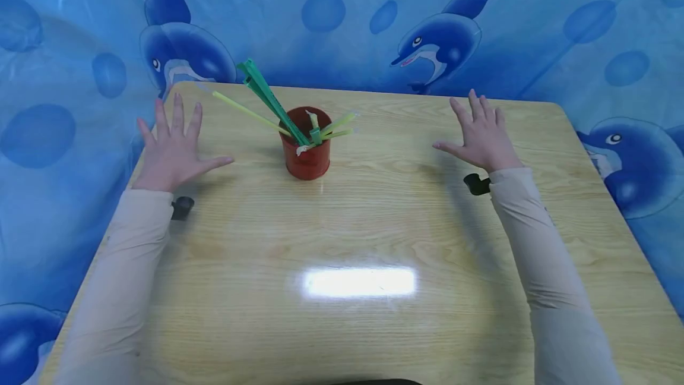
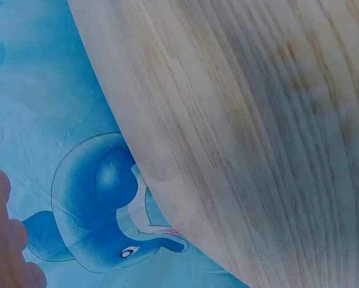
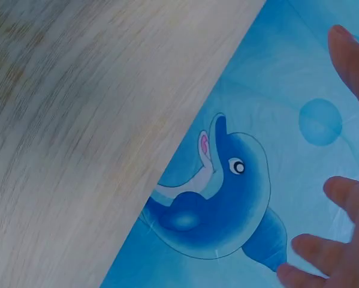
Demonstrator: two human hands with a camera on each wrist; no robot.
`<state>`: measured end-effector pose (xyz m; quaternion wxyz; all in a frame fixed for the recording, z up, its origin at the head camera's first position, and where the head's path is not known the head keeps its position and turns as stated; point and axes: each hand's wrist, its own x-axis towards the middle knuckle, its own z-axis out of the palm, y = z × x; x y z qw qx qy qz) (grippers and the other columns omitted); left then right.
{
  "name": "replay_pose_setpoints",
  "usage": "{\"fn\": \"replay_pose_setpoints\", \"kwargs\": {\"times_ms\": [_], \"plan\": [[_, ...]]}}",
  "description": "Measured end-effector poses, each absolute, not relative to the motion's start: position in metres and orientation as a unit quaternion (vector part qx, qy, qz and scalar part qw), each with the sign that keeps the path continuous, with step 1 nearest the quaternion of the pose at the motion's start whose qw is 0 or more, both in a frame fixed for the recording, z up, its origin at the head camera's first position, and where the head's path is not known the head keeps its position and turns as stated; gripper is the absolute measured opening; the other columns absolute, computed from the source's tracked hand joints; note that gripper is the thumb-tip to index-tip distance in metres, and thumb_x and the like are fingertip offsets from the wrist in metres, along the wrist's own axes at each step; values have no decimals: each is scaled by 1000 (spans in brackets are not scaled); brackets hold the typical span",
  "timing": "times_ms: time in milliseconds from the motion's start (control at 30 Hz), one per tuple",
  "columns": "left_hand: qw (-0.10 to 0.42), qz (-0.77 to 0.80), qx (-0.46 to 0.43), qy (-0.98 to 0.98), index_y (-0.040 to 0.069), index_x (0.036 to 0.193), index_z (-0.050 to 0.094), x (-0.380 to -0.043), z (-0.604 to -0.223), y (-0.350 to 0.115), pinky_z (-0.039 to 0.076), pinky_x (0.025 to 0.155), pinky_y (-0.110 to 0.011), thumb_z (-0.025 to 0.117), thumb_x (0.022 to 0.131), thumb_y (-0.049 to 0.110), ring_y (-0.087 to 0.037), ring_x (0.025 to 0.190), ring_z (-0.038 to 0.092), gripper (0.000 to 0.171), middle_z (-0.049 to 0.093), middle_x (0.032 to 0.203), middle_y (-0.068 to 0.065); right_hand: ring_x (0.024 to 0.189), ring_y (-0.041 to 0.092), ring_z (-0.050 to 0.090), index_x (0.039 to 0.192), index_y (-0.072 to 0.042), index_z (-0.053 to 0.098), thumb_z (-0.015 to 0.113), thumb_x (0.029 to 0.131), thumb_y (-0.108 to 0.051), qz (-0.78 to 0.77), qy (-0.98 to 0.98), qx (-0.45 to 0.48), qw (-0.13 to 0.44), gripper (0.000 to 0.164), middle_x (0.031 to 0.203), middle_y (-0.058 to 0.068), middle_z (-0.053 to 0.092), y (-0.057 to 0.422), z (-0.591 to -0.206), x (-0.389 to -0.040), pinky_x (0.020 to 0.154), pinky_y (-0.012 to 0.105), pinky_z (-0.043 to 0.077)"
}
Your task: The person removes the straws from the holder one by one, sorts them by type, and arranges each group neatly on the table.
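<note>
My left hand [image 1: 173, 150] is held over the table's left side, fingers spread and thumb pointing right, with nothing in it. Over the right side my right hand [image 1: 483, 138] is likewise spread wide and holds nothing. Between them, nearer the left hand, a reddish-brown pot [image 1: 306, 162] stands upright on the table. Green folded strips [image 1: 269, 97] lean out of it to the upper left. Thin yellow-green sticks [image 1: 248, 113] poke out on both sides. In the wrist views only fingers show at the edges: left-hand fingers [image 2: 8, 240] and right-hand fingers [image 3: 323, 255].
The wooden table [image 1: 358, 224] has a bright light reflection near its front. Behind and beside it hangs a blue sheet [image 1: 352, 46] printed with dolphins and bubbles. A dark wrist camera [image 1: 475, 184] sits below the right hand, another dark camera [image 1: 183, 208] by the left wrist.
</note>
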<state>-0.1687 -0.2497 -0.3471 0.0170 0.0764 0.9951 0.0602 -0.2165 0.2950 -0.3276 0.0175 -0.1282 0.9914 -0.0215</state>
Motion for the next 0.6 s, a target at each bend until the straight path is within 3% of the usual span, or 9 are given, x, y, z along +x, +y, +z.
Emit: {"fn": "replay_pose_setpoints", "kwargs": {"times_ms": [167,333,600], "plan": [[15,75,78,994,9,150,-10,-167,-347,-243,-14,97,-75,48,79,74,-40,131,-33,112,-32,149,-15,139,44,13,151,-6,14,62,89,-45,-71,983,-163,-44,87,153,27,11,288,-327,-212,111,61,13],[1,173,71,982,11,149,-13,-159,-361,-221,-11,101,-72,56,81,65,-36,132,-33,111,-33,149,-11,133,40,30,146,-2,31,66,89,-27,-171,959,-199,-110,71,145,24,33,266,-326,-203,110,53,25],[-26,307,82,948,10,151,-7,-148,-379,-177,-1,110,-63,68,83,46,-30,138,-23,107,-21,154,-11,111,33,53,128,2,54,70,85,-9,-291,900,-252,-204,48,121,20,58,219,-321,-183,95,46,45]]}}
